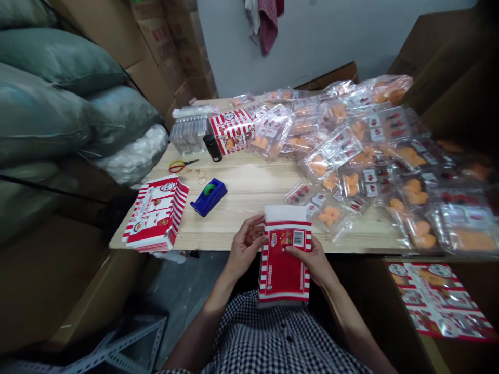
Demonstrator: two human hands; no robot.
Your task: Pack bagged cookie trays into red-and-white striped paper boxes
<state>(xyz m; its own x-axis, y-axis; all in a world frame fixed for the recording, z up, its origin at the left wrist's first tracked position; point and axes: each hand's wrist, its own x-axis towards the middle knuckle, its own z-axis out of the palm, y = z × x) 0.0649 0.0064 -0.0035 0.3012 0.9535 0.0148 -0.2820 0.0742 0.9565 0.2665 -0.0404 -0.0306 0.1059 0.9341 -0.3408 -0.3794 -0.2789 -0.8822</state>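
A red-and-white striped cardboard box [284,278], with a barcode and a small food picture on its face, is held upright in front of my chest. A white flap [286,213] stands up from its top end. My right hand [312,262] grips the box's right side, thumb flat across the red face and the other fingers hidden behind. At the upper left edge, my left hand [246,244] has its fingers curled and its thumb against the box. Left of my hands, a blue tape dispenser [212,201] with green tape sits on the wooden table [245,189].
A stack of flat printed boxes [150,215] lies at the table's left front. Scissors [181,165], a black bottle [212,148], a standing striped box [233,131] and clear plastic trays [189,132] are behind. Clear bags of orange pieces [329,215] cover the right. A printed sheet [440,301] lies lower right.
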